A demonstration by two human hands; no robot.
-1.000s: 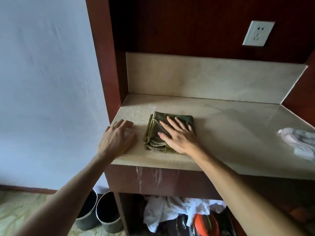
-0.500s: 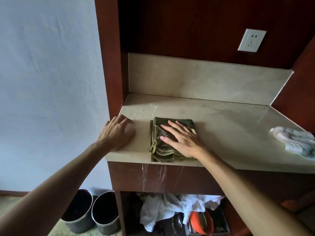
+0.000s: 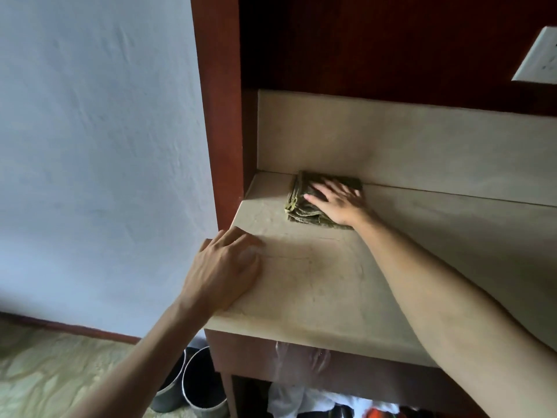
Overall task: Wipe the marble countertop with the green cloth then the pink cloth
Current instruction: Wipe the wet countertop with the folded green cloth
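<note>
Right hand (image 3: 337,203) laid flat, fingers straight, pressing the folded dark green cloth (image 3: 304,203); grip released, nothing curled round the fabric. Cloth directly under that palm, at the far left back of the beige marble surface (image 3: 316,285), its far edge touching or nearly touching the marble upstand (image 3: 422,146). Long axis of the fold running roughly near-to-far. Left hand (image 3: 226,267) resting loosely on the near left corner, holding nothing, well nearer the body than the cloth. No room farther back, little to the left before the red-brown wooden side panel (image 3: 223,116); open marble to the right and toward the front edge. Probably a pull toward the body or a sweep rightward next. Pink cloth not in view.
</note>
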